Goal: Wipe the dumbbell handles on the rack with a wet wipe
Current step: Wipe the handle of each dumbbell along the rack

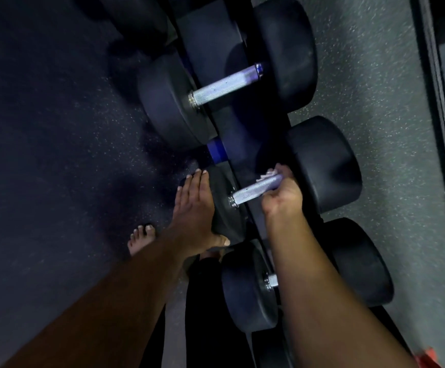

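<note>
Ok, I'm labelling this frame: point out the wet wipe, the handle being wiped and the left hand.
wet wipe (269, 174): head view, white edge above the handle.
handle (250, 193): head view, bare knurled metal.
left hand (193, 208): head view, back of the hand.

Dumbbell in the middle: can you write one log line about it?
right hand: grips wipe on middle dumbbell handle | left hand: flat on its near weight

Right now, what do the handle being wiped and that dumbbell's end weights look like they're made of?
Handle: bright silvery metal, probably chromed steel, with a fine crosshatched grip pattern. End weights: matte black, smooth, likely rubber-coated, though the dim light leaves it open.
</note>
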{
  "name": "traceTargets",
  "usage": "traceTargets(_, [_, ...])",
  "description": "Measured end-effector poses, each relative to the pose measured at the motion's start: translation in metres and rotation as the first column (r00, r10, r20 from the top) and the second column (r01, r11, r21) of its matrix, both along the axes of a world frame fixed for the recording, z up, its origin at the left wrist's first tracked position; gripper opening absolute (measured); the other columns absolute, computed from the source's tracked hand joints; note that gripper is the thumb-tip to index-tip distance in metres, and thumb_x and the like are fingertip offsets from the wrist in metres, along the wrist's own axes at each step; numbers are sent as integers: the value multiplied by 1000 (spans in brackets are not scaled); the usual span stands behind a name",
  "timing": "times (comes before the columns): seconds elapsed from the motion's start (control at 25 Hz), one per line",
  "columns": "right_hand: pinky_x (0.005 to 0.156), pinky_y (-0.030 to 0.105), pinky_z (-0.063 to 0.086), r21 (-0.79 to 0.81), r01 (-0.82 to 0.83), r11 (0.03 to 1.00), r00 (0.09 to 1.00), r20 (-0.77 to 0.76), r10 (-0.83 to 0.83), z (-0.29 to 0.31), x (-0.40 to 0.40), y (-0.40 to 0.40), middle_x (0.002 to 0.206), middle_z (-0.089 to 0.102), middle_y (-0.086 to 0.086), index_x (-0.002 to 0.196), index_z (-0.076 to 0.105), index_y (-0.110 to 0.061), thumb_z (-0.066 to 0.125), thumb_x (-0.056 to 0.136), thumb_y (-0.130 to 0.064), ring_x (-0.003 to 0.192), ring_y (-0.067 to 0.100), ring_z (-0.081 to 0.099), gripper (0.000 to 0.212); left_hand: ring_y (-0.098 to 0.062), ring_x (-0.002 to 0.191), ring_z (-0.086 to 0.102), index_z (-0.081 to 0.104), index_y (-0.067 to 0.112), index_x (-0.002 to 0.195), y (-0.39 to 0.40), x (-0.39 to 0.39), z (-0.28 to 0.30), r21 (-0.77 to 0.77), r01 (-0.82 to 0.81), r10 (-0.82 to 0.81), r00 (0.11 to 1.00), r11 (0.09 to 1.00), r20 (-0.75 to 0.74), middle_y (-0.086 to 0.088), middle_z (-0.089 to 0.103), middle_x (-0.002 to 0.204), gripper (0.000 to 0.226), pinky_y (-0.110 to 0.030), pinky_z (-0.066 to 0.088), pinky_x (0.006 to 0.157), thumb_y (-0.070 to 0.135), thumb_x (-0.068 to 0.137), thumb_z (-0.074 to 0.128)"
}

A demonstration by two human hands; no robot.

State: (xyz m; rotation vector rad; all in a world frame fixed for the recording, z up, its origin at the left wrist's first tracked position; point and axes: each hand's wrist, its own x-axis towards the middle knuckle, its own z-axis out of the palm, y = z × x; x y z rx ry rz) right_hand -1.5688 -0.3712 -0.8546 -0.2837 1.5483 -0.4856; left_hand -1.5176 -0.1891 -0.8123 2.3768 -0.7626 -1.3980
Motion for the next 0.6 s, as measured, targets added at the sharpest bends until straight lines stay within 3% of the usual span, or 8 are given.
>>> traceTargets(0.16, [78,29,44,-84,-58,995,996,58,63,16,-21,12,72,58,8,71,59,-9,66,86,-10,69,19,55,17,-27,153,-22,-21,7,156,0,0,-1,9,22,-23,1000,1000,12,-8,-23,166,157,-43,-11,124,53,59,92])
traceTargets(0.36, [60,21,46,-68,-12,998,999,-49,9,8,-1,10,58,56,-1,67,55,-13,67,86,-4,59,12,52,25,-27,153,-22,-21,8,156,0,-1,-2,20,25,-25,1000,999,19,-7,-23,166,156,-44,-10,125,55,59,91])
traceTargets(0.44, [66,24,48,-76,-113,991,992,-64,109,7,-9,33,69,58,2,77,57,-10,73,82,-10,68,15,57,16,-27,153,-21,-21,8,156,0,-1,-1,21,28,-29,999,999,28,-8,-22,166,156,-44,-9,125,55,59,91])
traceTargets(0.52, [71,25,51,-99,-142,985,990,9,143,17,-22,54,78,60,5,94,57,-7,72,82,-9,75,15,62,20,-27,153,-22,-22,8,156,0,1,0,21,23,-24,1000,1000,13,-8,-23,166,155,-45,-9,125,53,60,91])
traceTargets(0.6, [71,26,52,-56,-113,992,992,48,116,9,-22,44,75,62,3,93,59,-9,70,85,-6,73,16,62,14,-27,153,-24,-23,8,156,0,1,1,20,21,-21,1000,1000,-3,-8,-25,166,154,-45,-10,125,51,61,92])
